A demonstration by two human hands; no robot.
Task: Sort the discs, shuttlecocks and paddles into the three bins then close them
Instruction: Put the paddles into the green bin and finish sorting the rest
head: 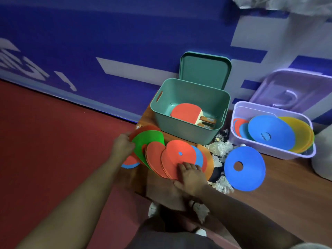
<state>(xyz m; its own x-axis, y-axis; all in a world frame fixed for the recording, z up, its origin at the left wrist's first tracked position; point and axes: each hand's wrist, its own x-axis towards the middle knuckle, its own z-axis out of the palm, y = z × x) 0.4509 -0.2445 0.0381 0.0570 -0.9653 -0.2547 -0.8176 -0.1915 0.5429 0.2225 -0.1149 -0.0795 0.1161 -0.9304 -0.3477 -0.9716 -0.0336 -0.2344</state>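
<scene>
Head view. Gripped the left edge of a fan of discs (172, 159), low in the centre of the frame, with the left hand (123, 147), fingers curled round the rims of a green disc (147, 141) and a red one behind it. Laid the right hand (191, 175) on the fan's lower right part, fingers straight and a little spread on a red disc (179, 153) with a small hole, thumb out at the fan's lower edge.

Saw the fan overlapping mostly red, with blue and orange showing beneath at its right and a red-and-blue piece poking out at its lower left.

Noted a teal bin (179, 130) just above the fan, open, its teal lid (204, 71) stood on edge behind it against the blue wall (89, 42). Made out paddles (186, 111) inside, red face up, handles toward the lower right.

Found a lilac bin (269, 150) at the right of the frame, open, with blue, red and yellow discs leaning inside, and a lilac lid (291, 88) propped behind it.

Spotted a lone blue disc (245, 168) flat on the wooden surface (287, 186) below the lilac bin, apart from the fan. Saw white shuttlecocks (221, 148) scattered between fan, teal bin and blue disc, with more lower down near the right wrist.

Took in red floor (53, 141) across the left of the frame.
</scene>
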